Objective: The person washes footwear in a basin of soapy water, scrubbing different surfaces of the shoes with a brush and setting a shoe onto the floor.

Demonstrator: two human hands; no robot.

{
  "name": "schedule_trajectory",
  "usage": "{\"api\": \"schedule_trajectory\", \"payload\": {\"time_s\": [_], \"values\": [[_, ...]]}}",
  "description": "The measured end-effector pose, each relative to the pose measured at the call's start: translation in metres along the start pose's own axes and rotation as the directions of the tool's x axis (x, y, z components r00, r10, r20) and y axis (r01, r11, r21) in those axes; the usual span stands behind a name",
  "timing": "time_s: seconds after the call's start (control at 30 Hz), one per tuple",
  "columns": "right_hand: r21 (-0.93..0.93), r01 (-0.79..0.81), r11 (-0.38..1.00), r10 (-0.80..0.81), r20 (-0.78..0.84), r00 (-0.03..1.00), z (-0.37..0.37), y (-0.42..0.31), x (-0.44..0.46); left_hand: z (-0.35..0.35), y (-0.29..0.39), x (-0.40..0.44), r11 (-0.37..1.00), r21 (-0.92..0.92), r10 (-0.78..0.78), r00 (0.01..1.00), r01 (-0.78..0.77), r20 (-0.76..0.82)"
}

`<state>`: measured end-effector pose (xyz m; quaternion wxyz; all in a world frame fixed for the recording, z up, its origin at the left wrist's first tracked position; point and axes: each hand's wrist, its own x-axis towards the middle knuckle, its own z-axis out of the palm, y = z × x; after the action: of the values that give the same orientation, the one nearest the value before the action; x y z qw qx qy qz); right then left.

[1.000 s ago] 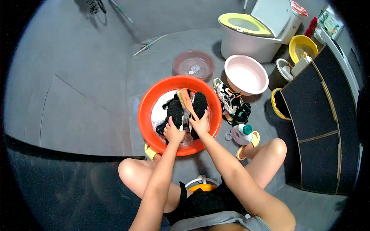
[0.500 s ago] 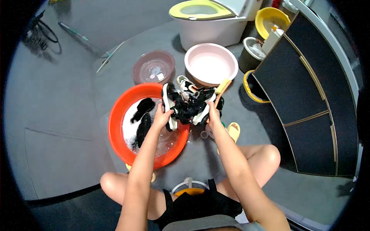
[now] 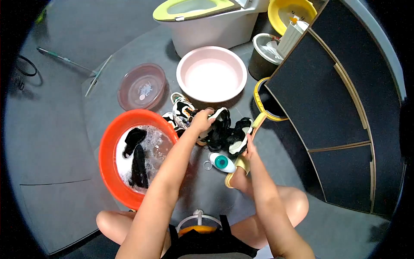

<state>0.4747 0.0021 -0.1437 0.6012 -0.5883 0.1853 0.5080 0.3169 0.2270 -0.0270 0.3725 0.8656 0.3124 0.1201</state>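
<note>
Gripping, with the left hand (image 3: 202,121), a black shoe (image 3: 221,134) by its pale edge, fingers drawn in narrow. Gripping, with the right hand (image 3: 251,147), a brush (image 3: 259,121) by its handle, bristles upward, along with the pale edge of a second shoe (image 3: 237,136). Both shoes just beside each other, off the red basin's right edge, over the floor (image 3: 212,185); hard to tell whether resting on it or held clear.

Judging by the pose, at a step of handling the pair outside the red basin (image 3: 108,160), with the brush kept in the grip. For the next move, probably needing a firm hold on wet, slippery shoes and care not to drop the brush.

Close below the shoes, a bottle (image 3: 221,162) with a green cap, and next to it a slipper (image 3: 243,165) on the right foot: both in the way of any lowering straight down. Just behind the left hand, sneakers (image 3: 183,110), crowding the gap up to the pink basin (image 3: 180,80). Inside the red basin, near its left edge, black items (image 3: 139,166) among suds. Farther off, a brown basin (image 3: 121,89), a bucket (image 3: 257,96) with a yellow rim, a bin (image 3: 259,64), a toilet (image 3: 207,36) and, to the right, a dark cabinet (image 3: 336,110).
</note>
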Motion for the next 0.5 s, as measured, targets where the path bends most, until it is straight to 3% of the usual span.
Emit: {"api": "schedule_trajectory", "payload": {"time_s": [0.07,0.13,0.17,0.2,0.27,0.33,0.37,0.4,0.43,0.5], "values": [[-0.274,-0.058,0.96,-0.025,-0.289,0.957,0.012,-0.006,-0.036,0.008,0.01,-0.015,0.979,0.205,0.005,1.0,0.001,-0.027],[-0.427,-0.077,0.901,-0.099,-0.375,0.922,0.009,0.008,-0.026,0.012,0.014,-0.029,0.93,0.349,0.132,0.991,-0.117,-0.02],[-0.399,0.061,0.915,-0.221,-0.369,0.903,-0.009,0.03,0.011,0.015,0.016,-0.035,0.9,0.424,0.128,0.991,-0.098,-0.044],[-0.532,-0.042,0.846,-0.204,-0.394,0.896,-0.008,0.029,0.014,0.02,0.013,-0.042,0.89,0.448,0.14,0.986,-0.083,-0.095],[-0.55,-0.034,0.834,-0.274,-0.467,0.841,-0.007,0.025,0.019,0.029,0.011,-0.051,0.905,0.423,0.094,0.987,-0.031,-0.129],[-0.659,0.199,0.725,-0.532,-0.354,0.769,0.006,0.014,-0.003,0.023,0.018,-0.064,0.915,0.399,0.15,0.968,-0.059,-0.2],[-0.745,0.251,0.618,-0.586,-0.225,0.778,0.01,0.005,-0.006,0.019,0.017,-0.071,0.928,0.367,0.161,0.96,-0.068,-0.23],[-0.814,0.368,0.449,-0.716,-0.082,0.693,0.012,0.005,-0.002,0.014,0.015,-0.079,0.938,0.337,0.174,0.949,-0.079,-0.262],[-0.735,0.537,0.415,-0.794,-0.005,0.608,0.029,-0.001,-0.021,0.008,0.015,-0.089,0.951,0.304,0.15,0.948,-0.061,-0.28],[-0.716,0.608,0.344,-0.842,0.052,0.537,0.068,-0.01,-0.06,-0.007,0.003,-0.116,0.963,0.266,0.131,0.942,-0.046,-0.31]]}}
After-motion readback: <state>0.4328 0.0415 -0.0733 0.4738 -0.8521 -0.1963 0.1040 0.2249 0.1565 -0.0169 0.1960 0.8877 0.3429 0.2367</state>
